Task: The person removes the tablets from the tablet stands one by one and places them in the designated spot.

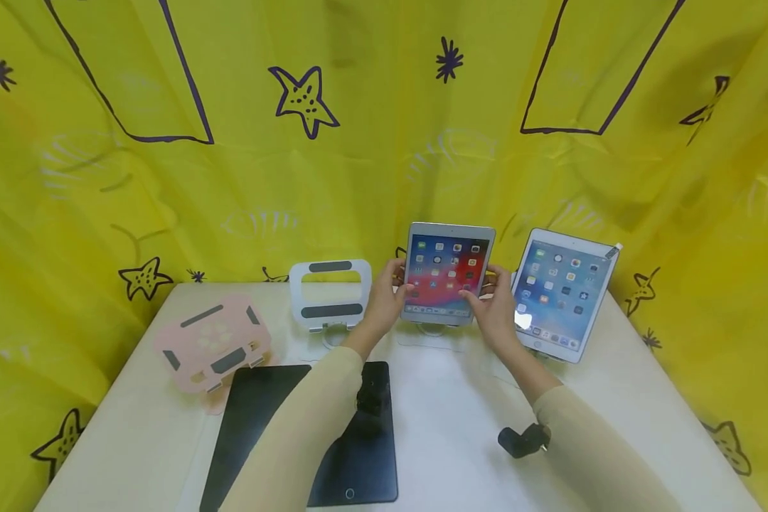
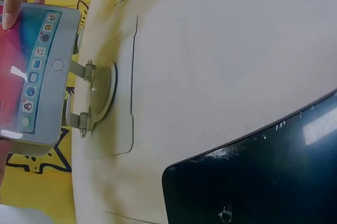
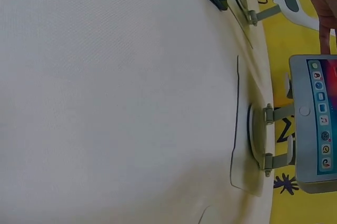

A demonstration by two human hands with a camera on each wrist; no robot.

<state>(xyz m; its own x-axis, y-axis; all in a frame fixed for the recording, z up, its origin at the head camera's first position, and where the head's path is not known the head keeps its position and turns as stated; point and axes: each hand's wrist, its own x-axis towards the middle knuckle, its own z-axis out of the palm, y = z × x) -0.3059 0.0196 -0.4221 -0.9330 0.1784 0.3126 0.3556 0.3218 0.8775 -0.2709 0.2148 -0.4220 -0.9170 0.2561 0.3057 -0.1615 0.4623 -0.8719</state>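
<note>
A tablet with a silver frame and a lit home screen (image 1: 448, 274) stands upright at the back of the table. My left hand (image 1: 384, 295) grips its left edge, thumb over the front and fingers behind. At the opposite edge my right hand (image 1: 496, 302) holds it the same way, its thumb on the lower screen. Under the tablet shows a stand with two hinged arms on a round pivot and flat base (image 2: 100, 92). Small hooks of that stand reach the tablet's lower edge (image 3: 304, 129). The stand's back plate is hidden behind the tablet.
Right of it, a white tablet (image 1: 560, 291) leans on another stand. On the left are a white frame stand (image 1: 331, 311) with grey pads and a pink stand (image 1: 214, 338). A large black tablet (image 1: 371, 455) lies flat in front, under the left forearm. A yellow curtain (image 1: 371, 178) hangs behind.
</note>
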